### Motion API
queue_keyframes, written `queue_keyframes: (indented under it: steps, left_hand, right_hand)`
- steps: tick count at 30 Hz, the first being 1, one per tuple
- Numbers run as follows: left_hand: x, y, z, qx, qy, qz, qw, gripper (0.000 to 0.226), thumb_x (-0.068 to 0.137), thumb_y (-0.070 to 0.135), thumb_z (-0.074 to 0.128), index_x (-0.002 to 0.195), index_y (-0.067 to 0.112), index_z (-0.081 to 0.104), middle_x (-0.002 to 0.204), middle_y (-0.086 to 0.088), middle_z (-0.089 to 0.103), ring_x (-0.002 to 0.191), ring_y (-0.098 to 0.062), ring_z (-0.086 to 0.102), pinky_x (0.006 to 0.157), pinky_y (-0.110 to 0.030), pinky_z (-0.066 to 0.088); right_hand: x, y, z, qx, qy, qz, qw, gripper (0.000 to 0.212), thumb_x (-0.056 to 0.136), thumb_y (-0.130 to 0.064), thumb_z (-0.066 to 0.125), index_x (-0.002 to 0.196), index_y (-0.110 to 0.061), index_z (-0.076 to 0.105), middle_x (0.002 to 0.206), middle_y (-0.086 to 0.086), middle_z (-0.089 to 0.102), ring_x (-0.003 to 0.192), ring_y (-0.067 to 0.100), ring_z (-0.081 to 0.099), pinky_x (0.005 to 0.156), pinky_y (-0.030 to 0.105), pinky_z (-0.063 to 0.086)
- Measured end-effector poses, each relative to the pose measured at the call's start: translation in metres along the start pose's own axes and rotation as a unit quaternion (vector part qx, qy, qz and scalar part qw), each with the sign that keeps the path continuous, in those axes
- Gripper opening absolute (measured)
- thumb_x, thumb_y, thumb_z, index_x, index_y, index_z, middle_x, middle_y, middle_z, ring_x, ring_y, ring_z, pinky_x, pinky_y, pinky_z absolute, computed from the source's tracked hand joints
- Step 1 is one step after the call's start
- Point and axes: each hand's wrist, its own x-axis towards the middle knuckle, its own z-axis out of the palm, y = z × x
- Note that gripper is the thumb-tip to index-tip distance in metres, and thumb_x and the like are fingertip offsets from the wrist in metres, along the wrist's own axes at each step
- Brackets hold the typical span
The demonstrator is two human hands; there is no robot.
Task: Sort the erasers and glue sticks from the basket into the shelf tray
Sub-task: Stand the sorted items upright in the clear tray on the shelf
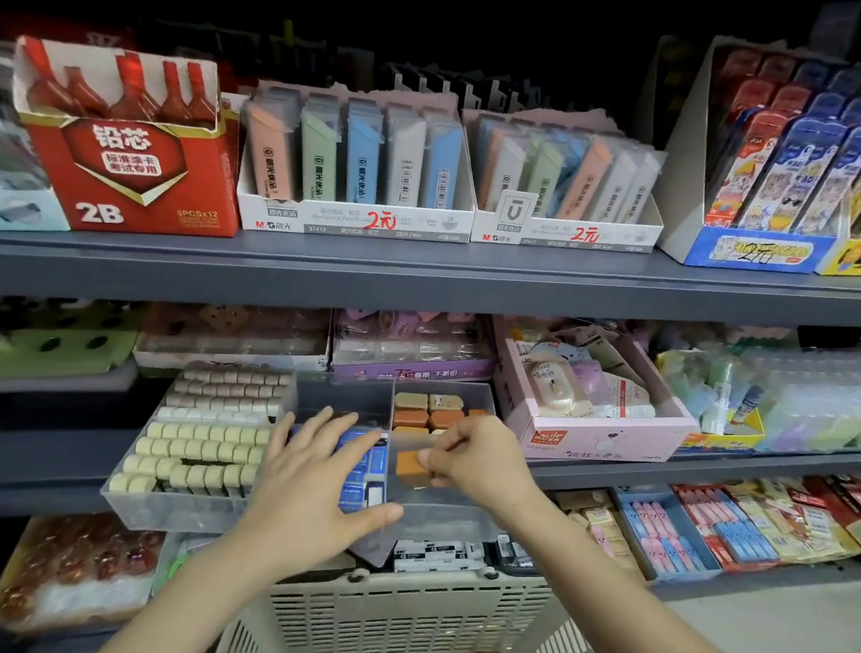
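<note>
The shelf tray was clear, smooth plastic. The basket was cream plastic and looked dull. The orange eraser looked smooth and matt. The red box was shiny card. The grey shelf looked matt.

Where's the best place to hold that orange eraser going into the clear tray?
Pinch the orange eraser by its right end, coming from above and the right, as the right hand does. It is a small block low between the walls of the clear tray, so only the top is open for a grip.
</note>
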Motion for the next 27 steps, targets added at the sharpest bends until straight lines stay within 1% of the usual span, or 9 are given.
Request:
queue_keyframes:
  steps: [3,6,8,12,14,17,19,21,27]
  left_hand:
    - [0.000,0.001,0.002,0.055,-0.028,0.008,0.998,0.083,0.083,0.079,0.011,0.121,0.026,0.064,0.122,-0.005,0.065,0.114,-0.029,0.061,0.102,-0.044,0.022]
    - [0.001,0.001,0.005,0.068,-0.031,0.011,0.997,0.084,0.084,0.079,0.011,0.120,0.026,0.064,0.122,-0.005,0.065,0.113,-0.028,0.061,0.102,-0.046,0.021]
    - [0.001,-0.001,0.007,0.075,-0.029,0.012,0.997,0.084,0.083,0.079,0.010,0.120,0.026,0.065,0.122,-0.005,0.065,0.113,-0.028,0.061,0.102,-0.046,0.020]
    - [0.001,-0.002,0.007,0.080,-0.029,0.015,0.996,0.085,0.084,0.079,0.009,0.120,0.025,0.065,0.122,-0.006,0.065,0.113,-0.029,0.061,0.102,-0.048,0.019]
    - [0.001,-0.003,0.009,0.079,-0.023,0.021,0.996,0.086,0.083,0.079,0.009,0.121,0.025,0.064,0.123,-0.007,0.064,0.115,-0.030,0.060,0.103,-0.048,0.017]
    - [0.001,-0.003,0.010,0.082,-0.018,0.022,0.996,0.087,0.083,0.079,0.008,0.122,0.025,0.063,0.125,-0.007,0.063,0.116,-0.030,0.059,0.104,-0.047,0.015]
    - [0.001,-0.004,0.009,0.087,-0.022,0.025,0.996,0.086,0.084,0.078,0.008,0.120,0.025,0.065,0.122,-0.007,0.064,0.114,-0.030,0.061,0.103,-0.048,0.017]
    - [0.001,-0.003,0.009,0.091,-0.027,0.027,0.995,0.085,0.084,0.078,0.009,0.119,0.025,0.065,0.122,-0.006,0.065,0.113,-0.030,0.061,0.103,-0.048,0.018]
    - [0.001,-0.002,0.007,0.095,-0.039,0.023,0.994,0.085,0.084,0.078,0.009,0.121,0.025,0.064,0.122,-0.008,0.064,0.114,-0.031,0.061,0.103,-0.048,0.016]
  right_hand:
    - [-0.001,0.001,0.010,-0.104,0.001,-0.030,0.994,0.017,0.080,-0.013,0.073,0.065,-0.012,0.065,0.062,-0.002,0.061,0.065,0.014,0.060,0.074,0.032,0.053]
    - [-0.004,0.000,0.011,-0.186,0.030,-0.053,0.981,0.017,0.083,-0.026,0.070,0.079,-0.010,0.073,0.082,0.002,0.070,0.079,0.017,0.060,0.070,0.026,0.043]
    - [-0.003,0.000,0.012,-0.203,0.031,-0.052,0.977,0.019,0.085,-0.031,0.068,0.085,-0.012,0.072,0.090,0.002,0.071,0.085,0.017,0.062,0.071,0.025,0.041]
    - [-0.002,0.000,0.012,-0.173,-0.032,-0.015,0.984,0.034,0.081,-0.036,0.072,0.106,-0.014,0.068,0.106,0.001,0.069,0.099,0.019,0.064,0.083,0.030,0.049]
    - [-0.002,-0.002,0.011,-0.194,-0.024,-0.025,0.980,0.033,0.080,-0.034,0.073,0.105,-0.013,0.069,0.102,0.003,0.070,0.097,0.019,0.064,0.081,0.028,0.047]
    - [-0.004,-0.006,0.016,-0.244,0.024,-0.052,0.968,0.024,0.082,-0.030,0.069,0.099,-0.012,0.071,0.084,0.008,0.068,0.079,0.020,0.061,0.065,0.025,0.038]
    - [-0.004,-0.007,0.021,-0.271,0.054,-0.043,0.960,0.028,0.083,-0.030,0.069,0.100,-0.008,0.065,0.094,0.010,0.069,0.082,0.021,0.060,0.063,0.023,0.033]
    - [-0.002,-0.007,0.024,-0.267,0.071,-0.032,0.961,0.032,0.083,-0.028,0.070,0.103,-0.006,0.059,0.103,0.009,0.067,0.093,0.022,0.062,0.065,0.023,0.034]
    - [-0.005,-0.005,0.020,-0.281,0.063,-0.020,0.957,0.030,0.083,-0.035,0.069,0.099,-0.010,0.062,0.102,0.004,0.067,0.097,0.022,0.062,0.071,0.026,0.043]
